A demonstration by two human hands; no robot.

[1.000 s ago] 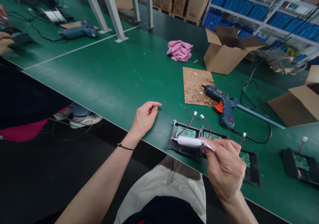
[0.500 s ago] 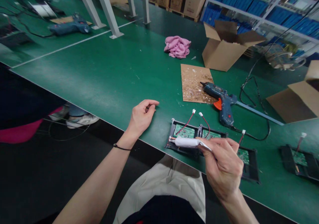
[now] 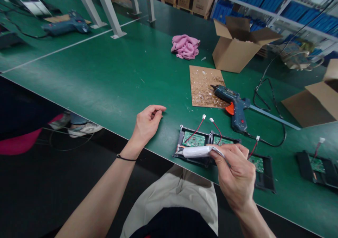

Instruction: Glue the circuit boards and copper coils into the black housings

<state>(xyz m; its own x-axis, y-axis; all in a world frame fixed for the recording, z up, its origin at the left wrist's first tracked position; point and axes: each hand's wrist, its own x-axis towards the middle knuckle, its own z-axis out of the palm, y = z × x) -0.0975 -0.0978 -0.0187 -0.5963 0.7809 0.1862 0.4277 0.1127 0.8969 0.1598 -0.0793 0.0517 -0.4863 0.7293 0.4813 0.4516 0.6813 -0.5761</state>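
Note:
A white squeeze tube (image 3: pixel 196 152) is pinched in my right hand (image 3: pixel 236 172), its rear end folded between thumb and fingers. The tube's nozzle points left, down into the near left corner of a black plastic housing (image 3: pixel 180 139). In that housing sits a green circuit board (image 3: pixel 194 138), from which a red and black lead with a white connector (image 3: pixel 204 117) sticks up. The tube and my right hand partly cover a second housing with a board (image 3: pixel 224 141) alongside. My left hand (image 3: pixel 148 122) rests on the green table, left of the housings, fingers loosely curled together with nothing in them.
Beyond the housings a blue glue gun (image 3: pixel 234 104) lies with its nozzle over a stained cardboard piece (image 3: pixel 204 90). More housings (image 3: pixel 266 174) stand to the right. Farther back are a pink cloth (image 3: pixel 185 47) and an open carton (image 3: pixel 235 51). Another person's shoe (image 3: pixel 84 128) shows at left.
The tube's nozzle has moved slightly left and down into the housing's corner. My left hand stays in place on the table. The view has shifted a little.

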